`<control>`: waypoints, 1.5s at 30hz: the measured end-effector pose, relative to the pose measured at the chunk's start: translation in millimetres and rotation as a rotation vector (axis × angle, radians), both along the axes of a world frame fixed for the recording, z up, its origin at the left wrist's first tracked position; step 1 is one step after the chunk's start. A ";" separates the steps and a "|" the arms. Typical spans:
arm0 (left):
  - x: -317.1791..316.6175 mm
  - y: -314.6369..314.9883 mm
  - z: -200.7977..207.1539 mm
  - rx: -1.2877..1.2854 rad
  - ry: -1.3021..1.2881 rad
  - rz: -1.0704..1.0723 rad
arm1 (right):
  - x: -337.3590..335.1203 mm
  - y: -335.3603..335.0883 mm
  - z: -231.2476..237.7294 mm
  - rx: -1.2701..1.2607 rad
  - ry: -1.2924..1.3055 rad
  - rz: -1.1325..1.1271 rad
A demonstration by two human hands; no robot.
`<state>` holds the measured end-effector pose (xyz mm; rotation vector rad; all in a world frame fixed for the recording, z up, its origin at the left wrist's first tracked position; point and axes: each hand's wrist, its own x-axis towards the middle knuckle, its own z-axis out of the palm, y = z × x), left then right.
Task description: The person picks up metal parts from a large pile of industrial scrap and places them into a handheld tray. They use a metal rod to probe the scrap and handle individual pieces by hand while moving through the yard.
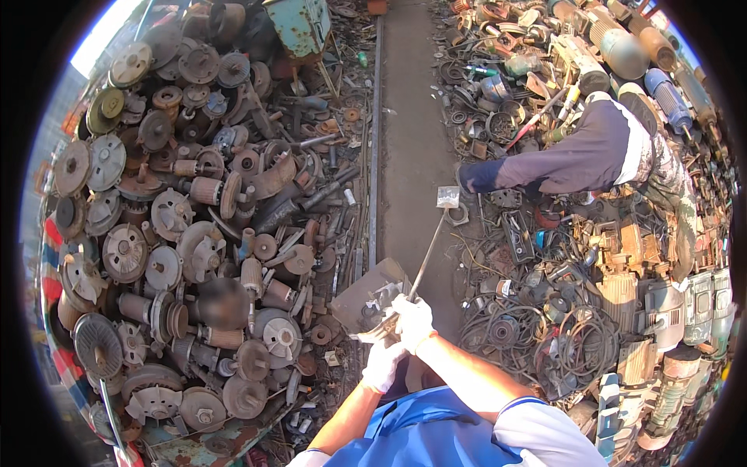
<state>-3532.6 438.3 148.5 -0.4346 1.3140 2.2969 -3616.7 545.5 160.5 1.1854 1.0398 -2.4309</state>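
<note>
My right hand [412, 321], in a white glove, is closed around the rod of a long-handled scraper [430, 253]. The rod slants away from me and ends in a small square metal plate [448, 197] over the dirt path. My left hand [381, 367], also gloved in white, is closed just below and left of the right one. It seems to grip the handle end of a dark sheet-metal dustpan [363, 289], though the glove hides the exact hold. Small light-coloured bits lie in the pan.
Scrap motor parts [173, 214] are heaped on the left behind a long metal rail [377, 156]. Across the path [416, 86], a person [576, 148] bends over scrap at the right. Tangled cables [576, 350] and stacked motors [665, 389] lie nearer on that side.
</note>
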 end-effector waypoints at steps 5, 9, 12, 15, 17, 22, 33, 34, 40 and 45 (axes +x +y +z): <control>-71.6 -39.0 4.0 0.161 -0.139 -0.048 | -54.5 -10.6 1.9 -0.170 0.143 0.025; -143.3 -44.8 33.6 0.015 -0.001 0.096 | -116.7 -4.7 33.6 -0.287 0.181 0.212; -187.9 -43.8 49.9 -0.033 -0.143 0.166 | -158.3 4.6 41.2 -0.222 0.159 0.322; -238.1 -54.0 42.0 -0.167 -0.147 0.264 | -194.4 16.4 46.6 -0.199 0.126 0.368; -270.2 -71.2 35.5 -0.370 -0.087 0.278 | -217.1 36.7 46.7 -0.154 0.081 0.446; -358.7 -78.0 41.1 -0.378 -0.066 0.325 | -275.4 134.4 6.5 0.114 0.059 0.567; -533.4 -68.6 82.3 -0.610 -0.148 0.418 | -415.9 289.0 -23.1 0.345 -0.198 0.491; -553.0 -63.0 82.9 -0.624 -0.154 0.462 | -427.0 297.9 -31.4 0.391 -0.219 0.461; -668.6 -74.9 61.0 -0.821 -0.139 0.473 | -511.2 337.3 -97.7 0.395 -0.229 0.356; -795.4 -57.6 60.2 -0.788 -0.101 0.435 | -615.0 354.8 -103.4 0.698 -0.330 0.549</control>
